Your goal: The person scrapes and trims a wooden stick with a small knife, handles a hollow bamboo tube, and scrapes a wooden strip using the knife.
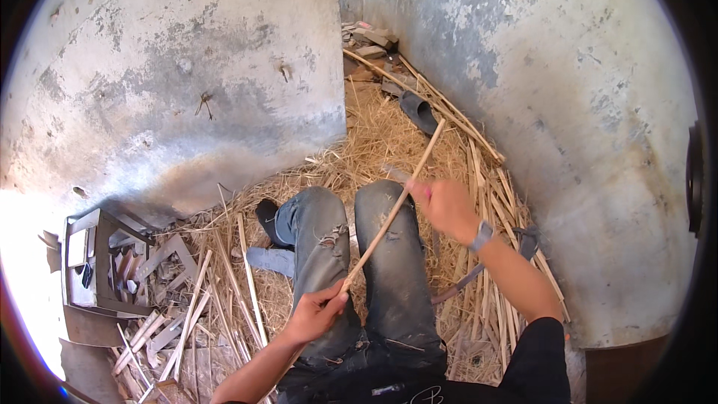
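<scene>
pale, slender, straight wooden stick (385,221) slants across the person's lap, its near end low between the thighs and its far end up and to the right, beyond the knees. the bare left hand (315,318) grasps the near end, thumb and fingers pinched around it. the bare right hand (449,208), below a grey-banded wristwatch (482,235), is clenched on a small tool with a thin grey blade (396,173); a bit of pink shows at the grip. the blade lies across the upper part of the stick; whether its edge bites, i cannot tell. under both hands are worn, ripped blue-grey jeans (393,284). dry golden straw (381,123) covers the floor ahead, with a dark rounded slipper (416,111) near the stick's far tip. long pale wooden strips (486,269) lie heaped along the right, beside a flaking, grey-white plaster wall (576,142).
</scene>
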Demonstrator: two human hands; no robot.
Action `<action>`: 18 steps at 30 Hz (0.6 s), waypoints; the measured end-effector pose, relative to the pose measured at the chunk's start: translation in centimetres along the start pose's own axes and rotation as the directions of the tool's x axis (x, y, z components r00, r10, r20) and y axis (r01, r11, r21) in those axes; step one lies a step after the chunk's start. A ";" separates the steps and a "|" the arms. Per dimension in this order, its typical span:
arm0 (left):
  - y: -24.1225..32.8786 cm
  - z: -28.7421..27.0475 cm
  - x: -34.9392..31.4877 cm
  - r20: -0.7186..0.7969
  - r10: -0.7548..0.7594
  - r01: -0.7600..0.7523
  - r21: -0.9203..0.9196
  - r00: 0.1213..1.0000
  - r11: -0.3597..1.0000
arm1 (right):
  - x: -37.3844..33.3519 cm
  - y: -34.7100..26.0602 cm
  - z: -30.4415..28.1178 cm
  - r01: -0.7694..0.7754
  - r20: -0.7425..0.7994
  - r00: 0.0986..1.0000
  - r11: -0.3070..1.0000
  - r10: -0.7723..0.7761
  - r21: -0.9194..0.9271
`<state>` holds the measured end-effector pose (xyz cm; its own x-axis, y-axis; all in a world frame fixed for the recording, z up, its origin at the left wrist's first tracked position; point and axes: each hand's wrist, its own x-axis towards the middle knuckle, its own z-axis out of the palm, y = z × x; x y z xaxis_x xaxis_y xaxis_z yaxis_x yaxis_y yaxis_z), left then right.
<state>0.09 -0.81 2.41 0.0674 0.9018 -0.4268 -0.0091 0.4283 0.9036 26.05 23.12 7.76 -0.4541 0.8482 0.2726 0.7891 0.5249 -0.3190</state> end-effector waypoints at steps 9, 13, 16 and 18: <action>-1.0 2.6 1.8 -0.109 0.448 -0.359 0.446 0.887 0.820 | -3.7 0.6 1.5 0.040 0.053 0.998 0.992 -0.034 -0.119; -0.5 2.8 2.0 -0.120 0.405 -0.319 0.434 0.906 0.842 | -4.5 -1.2 1.8 0.083 0.107 0.991 0.994 -0.076 -0.066; -1.9 2.5 2.1 -0.152 0.508 -0.424 0.380 0.848 0.822 | -5.7 -2.8 3.1 0.227 0.154 0.962 0.974 -0.225 0.001; -0.9 2.0 1.6 -0.095 0.211 -0.193 0.173 0.973 0.966 | -2.8 0.1 2.4 0.127 0.084 0.989 0.992 -0.124 -0.027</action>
<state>2.18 0.13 1.03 -0.0311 0.9731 -0.2281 0.1506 0.2302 0.9614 26.40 20.93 4.77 -0.5815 0.7794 0.2333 0.7360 0.6261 -0.2576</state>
